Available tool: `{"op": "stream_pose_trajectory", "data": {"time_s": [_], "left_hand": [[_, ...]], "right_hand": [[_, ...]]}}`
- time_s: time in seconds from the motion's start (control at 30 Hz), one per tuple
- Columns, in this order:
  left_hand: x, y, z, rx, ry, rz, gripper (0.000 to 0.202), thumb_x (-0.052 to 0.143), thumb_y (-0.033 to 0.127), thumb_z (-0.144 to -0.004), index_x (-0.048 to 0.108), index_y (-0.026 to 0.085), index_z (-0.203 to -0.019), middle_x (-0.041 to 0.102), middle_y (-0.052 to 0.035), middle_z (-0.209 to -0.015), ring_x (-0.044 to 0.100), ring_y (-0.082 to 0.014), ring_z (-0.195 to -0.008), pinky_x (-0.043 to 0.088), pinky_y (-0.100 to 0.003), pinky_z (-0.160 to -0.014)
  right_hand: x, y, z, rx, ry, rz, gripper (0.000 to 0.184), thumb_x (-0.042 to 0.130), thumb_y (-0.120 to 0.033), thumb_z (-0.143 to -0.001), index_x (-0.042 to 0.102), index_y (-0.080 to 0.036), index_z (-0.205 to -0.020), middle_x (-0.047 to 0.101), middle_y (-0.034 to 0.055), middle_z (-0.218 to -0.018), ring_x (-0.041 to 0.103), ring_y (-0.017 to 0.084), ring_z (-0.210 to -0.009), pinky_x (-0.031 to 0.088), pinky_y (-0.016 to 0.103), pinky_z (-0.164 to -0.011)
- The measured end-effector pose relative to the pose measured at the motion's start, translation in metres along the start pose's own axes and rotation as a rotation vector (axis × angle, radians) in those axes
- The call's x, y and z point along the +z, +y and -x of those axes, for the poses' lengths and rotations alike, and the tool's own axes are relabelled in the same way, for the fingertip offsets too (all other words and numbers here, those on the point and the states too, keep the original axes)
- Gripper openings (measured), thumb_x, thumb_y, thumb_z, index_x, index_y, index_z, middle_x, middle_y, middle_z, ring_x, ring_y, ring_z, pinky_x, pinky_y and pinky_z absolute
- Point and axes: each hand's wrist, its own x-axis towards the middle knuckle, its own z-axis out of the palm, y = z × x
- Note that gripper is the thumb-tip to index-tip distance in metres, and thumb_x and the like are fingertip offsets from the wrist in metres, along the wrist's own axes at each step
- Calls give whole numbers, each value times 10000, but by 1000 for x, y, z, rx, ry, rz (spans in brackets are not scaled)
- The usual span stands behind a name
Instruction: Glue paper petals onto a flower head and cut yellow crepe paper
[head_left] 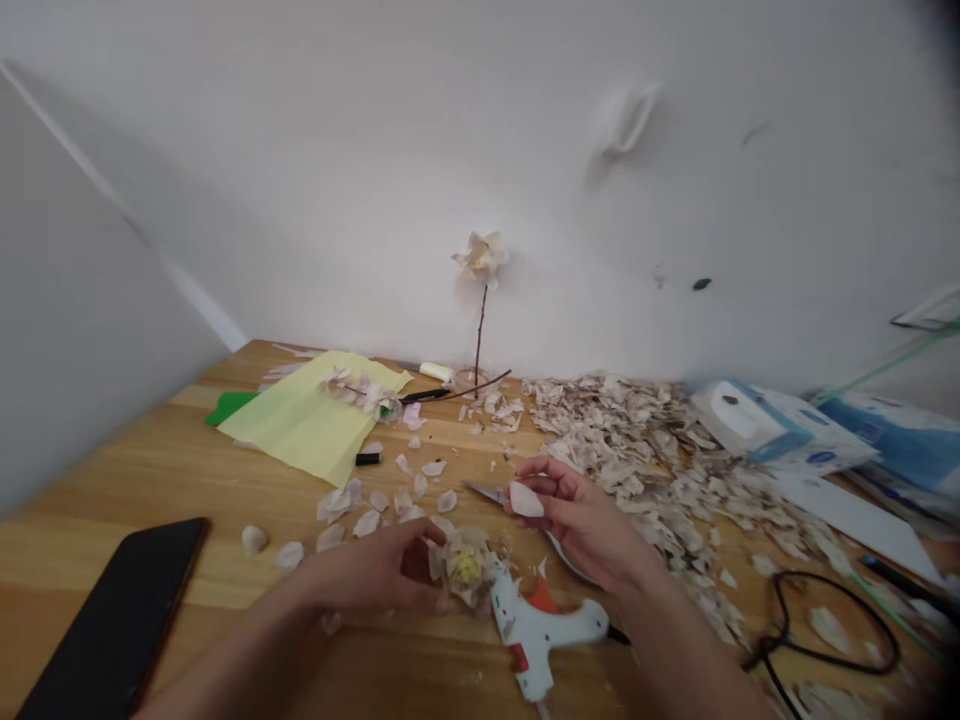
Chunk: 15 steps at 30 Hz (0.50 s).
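On the worktop [90, 500], my left hand [379, 572] touches the flower's [466, 566] left edge; whether it grips, I cannot tell. Just right lies a white glue gun [556, 629]. My right hand [581, 515], apart from the left, pinches one pale petal [526, 500].

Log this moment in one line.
left hand: at edge of yellow-centred flower | right hand: pinching pale petal | white glue gun: beside flower | petal pile: beyond right hand
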Motion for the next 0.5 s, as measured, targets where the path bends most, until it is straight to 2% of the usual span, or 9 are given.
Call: {"op": "stream_pose_trajectory", "data": {"time_s": [0.17,0.27,0.4,0.43,0.5], "left_hand": [[-19,3,12,8,33,-94,424,738,352,-548,627,188,-923,643,-15,-820,580,-204,-777,433,-283,-679],[-24,12,15,33,137,-94,362,698,403,-608,618,181,-883,637,-35,-868,581,-212,-830,442,-305,-721],[-4,27,12,209,415,120,293,618,391,-710,526,173,-881,584,-54,-920,569,-187,-874,463,-315,-763],[4,30,10,253,436,201,282,620,367,-713,500,175,-882,575,-55,-924,567,-182,-877,469,-312,-761],[20,32,5,274,394,359,300,643,332,-702,461,182,-886,566,-52,-932,575,-166,-844,483,-299,-726]], "right_hand": [[4,7,-2,-70,20,110,284,779,-205,-549,602,-195,-770,653,-30,-682,594,100,-624,467,207,-576],[11,14,1,-108,19,192,254,749,-144,-557,595,-195,-752,648,-27,-688,587,108,-646,459,228,-623],[24,23,9,-198,-35,466,208,634,-100,-659,592,-214,-829,642,-15,-750,597,131,-702,462,263,-661],[27,25,11,-229,-39,539,210,605,-105,-687,581,-221,-860,643,-12,-767,605,138,-714,469,277,-675],[33,26,14,-272,-17,628,226,576,-113,-721,553,-233,-911,649,-4,-796,619,149,-739,478,301,-712]]}}
